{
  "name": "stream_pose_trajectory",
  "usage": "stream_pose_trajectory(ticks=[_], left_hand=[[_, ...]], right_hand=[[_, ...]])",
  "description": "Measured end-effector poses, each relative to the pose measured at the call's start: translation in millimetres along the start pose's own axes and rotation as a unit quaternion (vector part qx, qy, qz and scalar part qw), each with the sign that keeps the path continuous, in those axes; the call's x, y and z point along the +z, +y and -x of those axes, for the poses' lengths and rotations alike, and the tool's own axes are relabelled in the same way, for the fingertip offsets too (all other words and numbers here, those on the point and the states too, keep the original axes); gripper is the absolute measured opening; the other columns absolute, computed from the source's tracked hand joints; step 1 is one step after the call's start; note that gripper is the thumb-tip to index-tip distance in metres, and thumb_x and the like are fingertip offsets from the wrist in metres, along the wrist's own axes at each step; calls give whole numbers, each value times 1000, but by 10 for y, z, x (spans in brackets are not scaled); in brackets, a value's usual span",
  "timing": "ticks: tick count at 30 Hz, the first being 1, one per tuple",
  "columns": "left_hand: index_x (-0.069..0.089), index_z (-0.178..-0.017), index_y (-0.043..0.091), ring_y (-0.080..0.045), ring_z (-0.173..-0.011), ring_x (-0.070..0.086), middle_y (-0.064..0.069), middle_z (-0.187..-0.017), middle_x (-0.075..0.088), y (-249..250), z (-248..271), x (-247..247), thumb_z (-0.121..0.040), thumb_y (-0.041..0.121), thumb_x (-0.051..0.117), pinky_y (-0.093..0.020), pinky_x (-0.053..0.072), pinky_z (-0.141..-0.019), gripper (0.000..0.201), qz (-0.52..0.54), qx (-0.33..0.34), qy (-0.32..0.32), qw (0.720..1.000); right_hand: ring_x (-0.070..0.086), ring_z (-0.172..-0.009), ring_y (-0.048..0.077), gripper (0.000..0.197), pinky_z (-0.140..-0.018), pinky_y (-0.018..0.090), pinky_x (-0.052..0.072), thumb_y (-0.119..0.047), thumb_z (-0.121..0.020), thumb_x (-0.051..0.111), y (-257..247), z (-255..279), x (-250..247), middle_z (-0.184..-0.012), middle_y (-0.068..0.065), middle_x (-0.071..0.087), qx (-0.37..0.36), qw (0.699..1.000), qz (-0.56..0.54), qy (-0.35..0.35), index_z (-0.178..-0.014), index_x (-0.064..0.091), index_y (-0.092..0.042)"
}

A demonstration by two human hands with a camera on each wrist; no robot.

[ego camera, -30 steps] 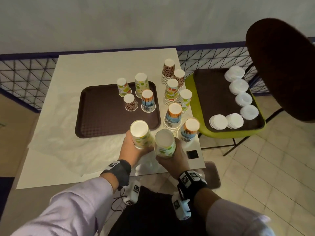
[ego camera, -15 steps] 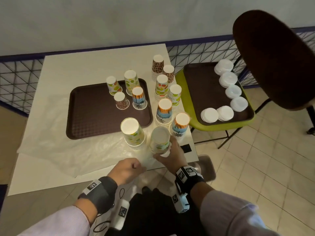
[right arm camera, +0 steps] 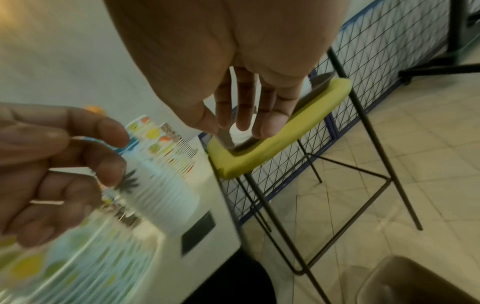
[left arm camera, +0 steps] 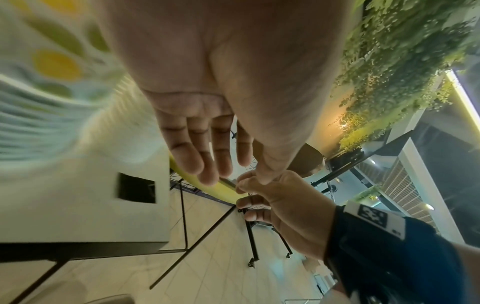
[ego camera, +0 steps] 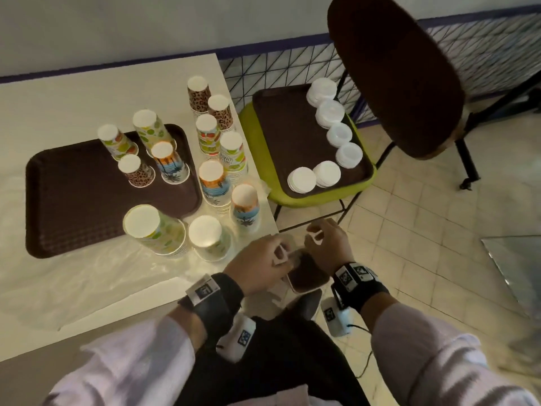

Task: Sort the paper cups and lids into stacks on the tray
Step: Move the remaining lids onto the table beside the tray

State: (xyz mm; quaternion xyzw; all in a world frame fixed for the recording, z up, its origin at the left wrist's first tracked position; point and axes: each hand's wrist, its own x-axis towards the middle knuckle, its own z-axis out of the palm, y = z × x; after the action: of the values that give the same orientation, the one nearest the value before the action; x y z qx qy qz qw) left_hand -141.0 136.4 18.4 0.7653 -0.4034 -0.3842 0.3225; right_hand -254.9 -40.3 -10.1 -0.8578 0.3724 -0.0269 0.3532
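Observation:
A brown tray (ego camera: 73, 200) lies on the white table and carries several upside-down paper cups (ego camera: 137, 171). Right of it stand several cup stacks, the nearest being a lemon-print stack (ego camera: 153, 230), a green-print stack (ego camera: 207, 237) and a palm-print stack (ego camera: 244, 209). White lids (ego camera: 328, 109) sit in piles on a second brown tray (ego camera: 281, 133) on a green seat. My left hand (ego camera: 257, 259) (left arm camera: 221, 160) and right hand (ego camera: 325, 244) (right arm camera: 233, 119) hover close together off the table's near right corner. Their fingers are relaxed and touch no cup. A small pale scrap shows by the left fingers, unclear.
Crinkled clear plastic (ego camera: 102, 273) covers the table's front. A dark-backed chair (ego camera: 395, 74) stands at the right behind the green seat (ego camera: 307, 200). A brown stool (ego camera: 304, 276) is right under my hands. A blue wire fence (ego camera: 278, 71) runs along the wall; tiled floor lies to the right.
Both hands have let go of the two front cup stacks and drawn back to the right, past the table corner. The stacks stay standing on the table.

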Motion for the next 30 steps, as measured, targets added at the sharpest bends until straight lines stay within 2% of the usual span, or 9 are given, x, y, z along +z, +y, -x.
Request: stream_pose_trajectory(ticks=[4, 7, 10, 12, 15, 20, 22, 26, 30], left_hand=[[57, -120, 29, -9, -78, 57, 8, -101, 56, 266, -510, 200, -91, 33, 74, -26, 48, -75, 34, 33, -32, 68, 997], [56, -127, 22, -17, -87, 57, 4, -106, 52, 438, -894, 277, -92, 30, 73, -29, 46, -77, 40, 20, -56, 128, 990], [49, -135, 23, -23, -103, 58, 1, -114, 48, 533, -1265, 287, -90, 28, 72, -35, 49, -90, 51, 12, -99, 179, 979], [44, -141, 24, -29, -116, 58, -5, -126, 46, 581, -1489, 295, -87, 29, 74, -40, 50, -101, 62, 20, -123, 209, 970], [38, -149, 26, -35, -125, 52, -12, -136, 46, 653, -1776, 308, -81, 31, 80, -40, 43, -110, 80, -1, -155, 250, 956], [22, -158, 30, -41, -140, 34, -18, -150, 35, 637, -2214, 272, -79, 51, 78, -50, 36, -116, 99, -82, -223, 223, 945], [21, -158, 29, -41, -139, 34, -18, -151, 35, 581, -2377, 262, -78, 58, 75, -48, 34, -115, 101, -132, -243, 191, 942], [25, -156, 30, -39, -133, 40, -14, -147, 39, 498, -2588, 262, -75, 72, 70, -48, 41, -109, 102, -211, -253, 151, 932], [24, -156, 30, -37, -134, 39, -15, -145, 40, 426, -2703, 284, -79, 73, 64, -47, 41, -107, 97, -254, -254, 126, 924]], right_hand=[[60, -81, 24, 20, -77, 37, 54, -12, -81, 74, 235, -440, -331, -103, 6, 61, -16, 999, 2, 35, -100, 69, -9], [61, -86, 31, 28, -81, 42, 54, -12, -80, 75, 351, -793, -545, -111, 10, 58, -19, 999, 5, 34, -106, 67, -8], [59, -101, 34, 44, -93, 41, 51, -12, -80, 73, 401, -1118, -705, -124, 13, 51, -24, 999, 23, -2, -122, 62, -11], [54, -113, 39, 54, -100, 45, 48, -13, -79, 72, 432, -1294, -773, -132, 14, 47, -16, 999, 42, -23, -131, 56, -15], [46, -119, 44, 67, -102, 46, 42, -16, -80, 69, 470, -1510, -827, -139, 14, 39, -3, 995, 83, -49, -143, 46, -23], [40, -128, 45, 77, -104, 48, 43, -26, -85, 71, 516, -1804, -828, -145, 11, 30, -10, 988, 117, -101, -152, 32, -29], [38, -131, 45, 80, -104, 49, 43, -28, -86, 73, 538, -1898, -787, -146, 11, 29, -27, 985, 128, -110, -154, 30, -30], [38, -130, 43, 87, -105, 51, 42, -37, -85, 76, 556, -2032, -703, -148, 13, 27, -35, 976, 159, -142, -156, 26, -32], [37, -136, 41, 86, -114, 47, 34, -35, -87, 71, 521, -2100, -666, -150, 15, 26, -66, 969, 183, -154, -157, 21, -36]])
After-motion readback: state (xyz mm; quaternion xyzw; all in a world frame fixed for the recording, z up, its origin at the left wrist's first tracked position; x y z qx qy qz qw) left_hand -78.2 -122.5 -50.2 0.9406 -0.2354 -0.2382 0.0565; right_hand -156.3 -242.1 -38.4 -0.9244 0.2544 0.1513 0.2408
